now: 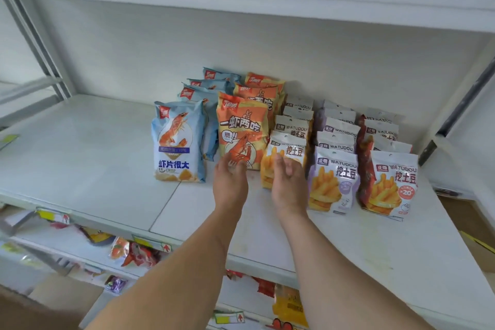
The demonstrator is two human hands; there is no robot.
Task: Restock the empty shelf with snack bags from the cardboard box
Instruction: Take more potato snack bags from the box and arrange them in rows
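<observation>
On the white shelf (pixel 80 158) stand rows of snack bags: blue shrimp-chip bags (pixel 179 142), orange shrimp bags (pixel 242 128), and three rows of white WATUDOU fry bags (pixel 333 179). My left hand (pixel 231 181) reaches forward with fingers apart, its fingertips at the base of the front orange bag. My right hand (pixel 288 182) is open too, lying against the front of the yellow-fronted fry bag (pixel 288 146) at the head of the leftmost fry row. Neither hand grips anything. The cardboard box is out of view.
The shelf's left half is bare white board. A lower shelf (pixel 128 252) holds scattered snack packets and price tags along its edge. Brown cardboard (pixel 471 225) shows at the right, beyond the shelf upright. Another shelf board runs overhead.
</observation>
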